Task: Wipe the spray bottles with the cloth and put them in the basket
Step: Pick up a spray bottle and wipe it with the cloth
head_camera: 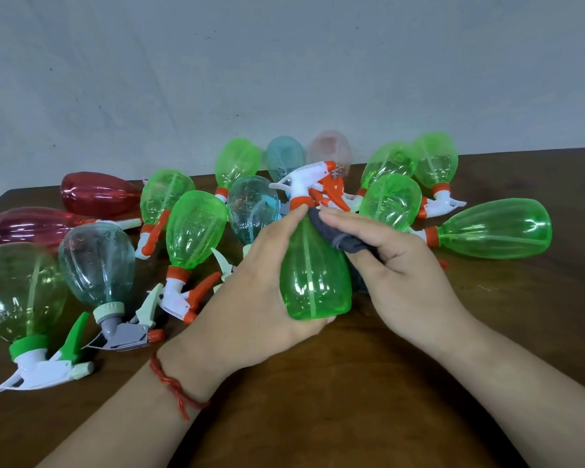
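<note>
At the far left of the dark wooden tabletop an olive-green spray bottle lay tipped over, its green collar and white nozzle toward the near edge. Behind it lay two dark red spray bottles on their sides. Just to the right, a clear bluish spray bottle with a grey nozzle leaned against its neighbours. Beyond that, a heap of bright green bottles with orange collars lay jumbled and touching, running back to the grey wall. A wrist with a red thread bracelet led up to the left hand, whose fingers were wrapped round the back of a green spray bottle. The thumb reached up along its neck to the orange collar. This bottle was held upright above the tabletop at the middle of the view, its white trigger head pointing left in front of the heap. Against the bottle's right shoulder sat a dark grey cloth. The right hand pressed it there, forefinger stretched along the top of the cloth and the other fingers curled round its bunched end. Further right, more green bottles leaned together. One large green spray bottle lay on its side at the far right, its base pointing away from the hands.
</note>
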The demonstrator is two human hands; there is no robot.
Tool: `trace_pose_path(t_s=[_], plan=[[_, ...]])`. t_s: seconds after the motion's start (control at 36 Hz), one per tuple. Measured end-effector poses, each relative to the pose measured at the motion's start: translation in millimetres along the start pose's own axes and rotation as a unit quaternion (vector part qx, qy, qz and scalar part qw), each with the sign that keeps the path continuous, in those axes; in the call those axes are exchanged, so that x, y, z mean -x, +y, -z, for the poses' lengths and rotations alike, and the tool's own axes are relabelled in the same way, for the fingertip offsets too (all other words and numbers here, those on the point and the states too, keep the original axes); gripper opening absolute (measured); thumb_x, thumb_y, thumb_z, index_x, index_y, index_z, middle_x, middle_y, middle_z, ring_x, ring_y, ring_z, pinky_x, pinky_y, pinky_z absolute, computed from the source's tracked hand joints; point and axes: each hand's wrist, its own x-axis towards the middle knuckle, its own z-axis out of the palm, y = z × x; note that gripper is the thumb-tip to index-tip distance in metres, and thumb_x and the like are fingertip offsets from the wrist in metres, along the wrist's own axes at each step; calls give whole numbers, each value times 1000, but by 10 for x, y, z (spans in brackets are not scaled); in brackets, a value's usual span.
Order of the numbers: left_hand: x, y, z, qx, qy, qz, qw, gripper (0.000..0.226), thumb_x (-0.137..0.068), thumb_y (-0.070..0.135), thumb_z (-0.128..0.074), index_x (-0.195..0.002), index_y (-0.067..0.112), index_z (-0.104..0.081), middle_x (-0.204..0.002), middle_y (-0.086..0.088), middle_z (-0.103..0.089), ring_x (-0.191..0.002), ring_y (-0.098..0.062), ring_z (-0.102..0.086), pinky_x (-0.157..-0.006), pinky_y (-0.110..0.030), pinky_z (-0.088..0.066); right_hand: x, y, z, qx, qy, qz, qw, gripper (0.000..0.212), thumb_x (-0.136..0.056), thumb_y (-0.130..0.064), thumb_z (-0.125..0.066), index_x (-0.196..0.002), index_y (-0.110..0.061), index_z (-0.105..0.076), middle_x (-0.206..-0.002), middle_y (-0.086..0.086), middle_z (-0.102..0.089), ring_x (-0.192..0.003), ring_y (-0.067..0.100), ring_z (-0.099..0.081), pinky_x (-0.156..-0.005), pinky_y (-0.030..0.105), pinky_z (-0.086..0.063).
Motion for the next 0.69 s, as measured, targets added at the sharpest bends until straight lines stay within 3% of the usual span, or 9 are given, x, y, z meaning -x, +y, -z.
trace_pose_path(t_s=[0.06, 0.17, 0.39, 0.44, 0.56, 0.64, 0.69], plan=[[-4, 4, -5, -2, 30, 19, 999, 123, -71, 36, -101, -168, 26, -26, -158, 14, -42, -149, -3, -43, -120, -18, -36, 14, 4, -9, 34, -9, 27, 999, 48, -101, 11, -57, -131, -22, -74, -141, -16, -66, -138, -2, -54, -119, 20, -38], [-38, -24, 47, 12, 83, 71, 994, 122, -67, 40, -101, -165, 37, -30, -155, 19, -47, -146, -1, -45, -120, -22, -39, 47, -28, -18, 85, -40, 72, 993, 65, -90, 24, -52, -132, -21, -74, -145, -16, -63, -140, -3, -52, -119, 19, -37], [-66, -27, 86, 17, 148, 128, 981, 120, -63, 49, -102, -161, 39, -35, -150, 15, -53, -138, 0, -52, -116, -25, -44, 58, -46, -8, 90, -68, 79, 990, 69, -87, 25, -49, -131, -22, -75, -145, -18, -63, -139, -3, -52, -119, 21, -39], [-72, -25, 69, 18, 156, 134, 978, 120, -64, 50, -101, -162, 38, -34, -150, 17, -50, -138, 6, -48, -115, -17, -40, 55, -52, -13, 93, -67, 79, 990, 70, -88, 24, -50, -133, -24, -74, -146, -18, -62, -139, -5, -51, -119, 18, -37], [-68, -35, 45, -18, 147, 117, 982, 123, -65, 47, -100, -165, 28, -32, -149, 16, -43, -131, 22, -38, -105, 4, -26, 52, -24, -30, 99, -61, 80, 990, 70, -89, 23, -50, -136, -25, -72, -147, -19, -61, -140, -6, -49, -120, 18, -35], [-48, -25, 43, -61, 110, 73, 989, 122, -66, 44, -97, -166, 20, -32, -151, 9, -43, -139, 6, -40, -108, 3, -23, 40, 17, -36, 88, -47, 70, 993, 67, -92, 21, -51, -138, -25, -70, -147, -18, -60, -141, -5, -49, -120, 18, -35], [-32, 0, 26, -58, 80, 52, 994, 120, -68, 43, -97, -166, 21, -31, -152, 7, -44, -141, 4, -42, -109, 1, -26, 25, 21, -26, 71, -38, 55, 995, 59, -98, 15, -54, -138, -26, -70, -147, -19, -61, -141, -6, -49, -120, 17, -34]])
